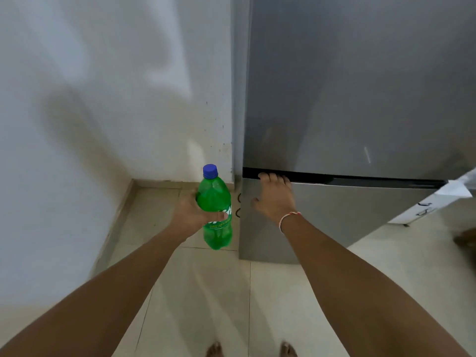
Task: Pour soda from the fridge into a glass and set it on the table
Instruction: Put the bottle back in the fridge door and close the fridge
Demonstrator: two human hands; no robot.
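Note:
A green soda bottle [215,202] with a blue cap stands upright in the air, left of the fridge, and my left hand [192,216] is wrapped around its middle. The grey fridge [360,99] fills the upper right, both doors closed against the body. My right hand [274,195] lies flat on the lower door [347,210], fingers spread, fingertips at the dark gap between the two doors. A red and white thread band circles that wrist. No glass and no table are in view.
A white wall [90,112] runs along the left and meets the fridge in a corner. Pale floor tiles [206,292] lie below, with my bare toes at the bottom edge. A white cabinet [435,202] with dark handles shows at the right.

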